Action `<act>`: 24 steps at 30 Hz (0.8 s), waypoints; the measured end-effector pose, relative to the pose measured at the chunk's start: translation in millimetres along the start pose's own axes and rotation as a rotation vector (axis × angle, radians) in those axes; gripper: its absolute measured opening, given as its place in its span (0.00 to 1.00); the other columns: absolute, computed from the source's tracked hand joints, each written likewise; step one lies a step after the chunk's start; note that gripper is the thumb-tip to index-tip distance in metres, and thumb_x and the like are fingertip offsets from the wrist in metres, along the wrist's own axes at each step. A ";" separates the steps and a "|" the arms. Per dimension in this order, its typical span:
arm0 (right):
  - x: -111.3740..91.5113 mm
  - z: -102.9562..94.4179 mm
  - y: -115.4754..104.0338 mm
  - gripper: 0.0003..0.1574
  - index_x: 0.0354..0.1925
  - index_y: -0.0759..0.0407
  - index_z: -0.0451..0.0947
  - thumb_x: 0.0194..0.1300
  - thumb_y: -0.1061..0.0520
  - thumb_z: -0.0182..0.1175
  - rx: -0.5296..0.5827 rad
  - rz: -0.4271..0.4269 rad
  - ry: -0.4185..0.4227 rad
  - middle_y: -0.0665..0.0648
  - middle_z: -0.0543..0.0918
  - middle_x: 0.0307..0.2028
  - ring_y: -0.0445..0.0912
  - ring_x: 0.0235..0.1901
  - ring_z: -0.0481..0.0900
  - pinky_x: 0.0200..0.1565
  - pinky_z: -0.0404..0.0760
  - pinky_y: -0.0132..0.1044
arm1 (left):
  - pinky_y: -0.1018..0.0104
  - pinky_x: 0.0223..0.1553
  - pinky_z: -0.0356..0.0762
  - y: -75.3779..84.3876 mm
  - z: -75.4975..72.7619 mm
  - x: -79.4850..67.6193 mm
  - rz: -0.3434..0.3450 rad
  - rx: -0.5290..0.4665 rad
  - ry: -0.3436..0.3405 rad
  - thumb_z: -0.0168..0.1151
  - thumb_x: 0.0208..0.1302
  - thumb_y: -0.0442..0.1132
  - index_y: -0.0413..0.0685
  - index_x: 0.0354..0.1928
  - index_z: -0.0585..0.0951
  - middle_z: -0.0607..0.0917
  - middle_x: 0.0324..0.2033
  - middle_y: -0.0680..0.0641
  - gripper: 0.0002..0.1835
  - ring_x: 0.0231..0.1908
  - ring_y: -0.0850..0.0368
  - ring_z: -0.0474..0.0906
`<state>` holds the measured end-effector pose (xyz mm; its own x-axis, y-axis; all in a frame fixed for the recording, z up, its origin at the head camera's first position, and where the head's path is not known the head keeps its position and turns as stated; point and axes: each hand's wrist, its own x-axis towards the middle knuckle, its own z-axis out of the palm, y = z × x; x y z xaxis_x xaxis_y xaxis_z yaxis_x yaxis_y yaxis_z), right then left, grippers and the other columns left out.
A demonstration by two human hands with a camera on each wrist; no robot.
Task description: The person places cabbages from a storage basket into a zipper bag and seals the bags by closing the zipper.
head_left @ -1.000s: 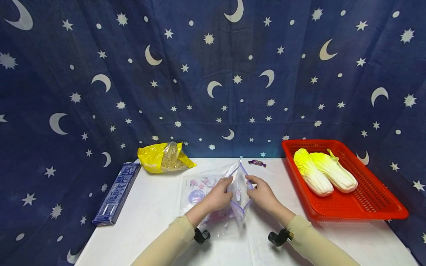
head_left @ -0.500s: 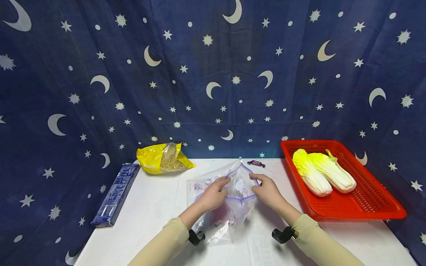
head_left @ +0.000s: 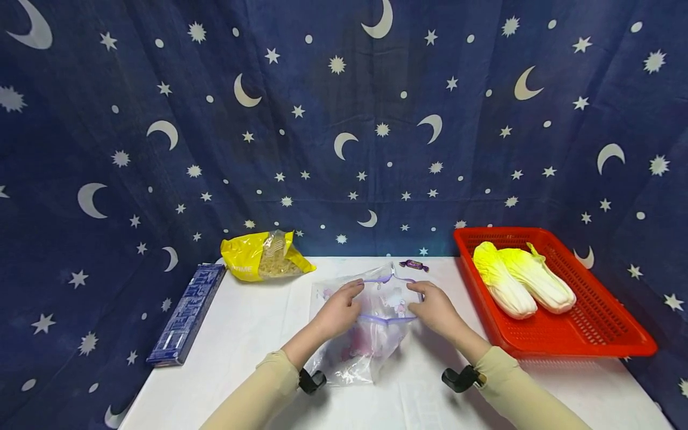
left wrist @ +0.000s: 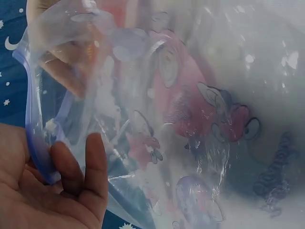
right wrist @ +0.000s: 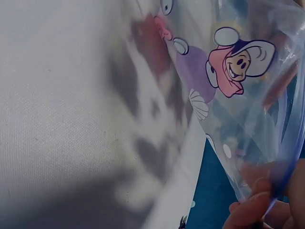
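Observation:
A clear zip bag (head_left: 357, 358) with a purple zip rim and pink and purple cartoon prints is held up over the table, its mouth spread apart. My left hand (head_left: 340, 309) pinches the left side of the rim, and in the left wrist view the fingers of that hand (left wrist: 52, 191) curl round the purple strip. On the opposite side my right hand (head_left: 436, 307) pinches the rim between thumb and fingers. The right wrist view has this hand (right wrist: 259, 202) at the lower corner, beside the printed film. Through the open mouth only the bag's inner wall shows.
A yellow bag of dry food (head_left: 263, 258) lies at the back left, near a long blue box (head_left: 188, 316). A purple-wrapped candy (head_left: 414, 266) lies behind the zip bag. To the right, a red basket (head_left: 607, 334) holds two Chinese cabbages (head_left: 537, 278). A starry curtain (head_left: 344, 89) hangs behind.
My hands have moved apart, the left one shifting left. The bag's mouth has widened from a narrow slit to a broad opening that faces me more.

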<state>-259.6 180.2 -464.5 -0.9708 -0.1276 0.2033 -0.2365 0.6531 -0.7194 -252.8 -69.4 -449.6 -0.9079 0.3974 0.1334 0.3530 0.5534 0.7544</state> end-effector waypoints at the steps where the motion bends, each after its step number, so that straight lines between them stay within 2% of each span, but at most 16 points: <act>1: 0.0 0.0 -0.5 0.29 0.57 0.78 0.79 0.55 0.69 0.64 -0.003 -0.005 0.007 0.73 0.80 0.58 0.66 0.63 0.73 0.67 0.70 0.60 | 0.62 0.44 0.77 -0.3 -0.5 0.2 0.001 -0.002 -0.009 0.47 0.67 0.29 0.30 0.71 0.70 0.67 0.74 0.40 0.29 0.41 0.55 0.79; 3: 0.0 -0.9 -1.6 0.29 0.57 0.77 0.79 0.55 0.70 0.63 -0.015 -0.016 0.020 0.73 0.80 0.57 0.66 0.62 0.74 0.66 0.71 0.60 | 0.67 0.36 0.80 -1.2 -2.1 0.0 0.008 -0.015 -0.035 0.47 0.67 0.28 0.30 0.72 0.68 0.64 0.76 0.42 0.30 0.27 0.61 0.74; 5: 0.3 -2.5 -2.0 0.30 0.57 0.76 0.80 0.53 0.72 0.59 -0.044 -0.026 0.034 0.72 0.80 0.56 0.66 0.61 0.75 0.64 0.73 0.60 | 0.68 0.27 0.80 -2.0 -4.4 -0.6 0.021 -0.046 -0.053 0.48 0.66 0.27 0.30 0.72 0.67 0.62 0.77 0.43 0.31 0.17 0.61 0.67; 8: 0.8 -5.7 -2.9 0.32 0.56 0.76 0.80 0.49 0.73 0.54 -0.102 -0.043 0.038 0.72 0.80 0.56 0.66 0.60 0.75 0.63 0.74 0.60 | 0.70 0.27 0.80 -3.3 -8.0 -1.0 0.035 -0.089 -0.046 0.50 0.66 0.27 0.32 0.72 0.68 0.62 0.77 0.47 0.31 0.19 0.62 0.69; 12: 1.6 -7.9 -5.0 0.32 0.56 0.76 0.79 0.51 0.73 0.52 -0.160 -0.054 0.021 0.73 0.79 0.57 0.67 0.61 0.75 0.62 0.75 0.60 | 0.67 0.28 0.83 -6.8 -10.0 0.6 0.036 -0.169 -0.013 0.52 0.67 0.26 0.33 0.71 0.70 0.68 0.74 0.47 0.29 0.24 0.59 0.68; 15: 2.6 -7.2 -6.5 0.32 0.57 0.76 0.79 0.51 0.73 0.53 -0.175 -0.054 0.009 0.73 0.78 0.58 0.67 0.61 0.75 0.62 0.75 0.60 | 0.63 0.28 0.86 -10.2 -9.0 2.6 0.011 -0.254 -0.012 0.51 0.67 0.26 0.32 0.71 0.69 0.68 0.74 0.44 0.29 0.24 0.59 0.72; 20: 3.3 -3.6 -8.6 0.35 0.60 0.77 0.76 0.51 0.71 0.57 -0.146 -0.024 -0.007 0.73 0.76 0.60 0.66 0.62 0.74 0.63 0.74 0.59 | 0.58 0.30 0.89 -13.3 -7.0 4.3 -0.041 -0.396 -0.039 0.55 0.69 0.29 0.30 0.74 0.65 0.63 0.75 0.36 0.31 0.25 0.55 0.80; 22: 2.9 -2.0 -10.1 0.35 0.62 0.76 0.75 0.54 0.68 0.59 -0.095 0.013 -0.023 0.72 0.75 0.62 0.63 0.50 0.82 0.54 0.82 0.56 | 0.56 0.32 0.89 -13.7 -7.1 3.8 -0.055 -0.430 -0.050 0.56 0.69 0.30 0.30 0.75 0.63 0.61 0.76 0.35 0.33 0.27 0.50 0.82; 24: 2.7 -0.7 -11.3 0.35 0.64 0.75 0.73 0.57 0.67 0.59 -0.034 0.059 -0.037 0.72 0.73 0.64 0.58 0.34 0.85 0.39 0.87 0.50 | 0.56 0.34 0.89 -14.1 -7.5 3.2 -0.064 -0.432 -0.057 0.56 0.69 0.31 0.30 0.75 0.62 0.59 0.76 0.35 0.33 0.36 0.45 0.84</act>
<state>-259.6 173.0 -455.4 -0.9840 -0.1151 0.1358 -0.1776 0.6851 -0.7064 -262.4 -81.5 -455.0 -0.9067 0.4186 0.0516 0.1591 0.2261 0.9610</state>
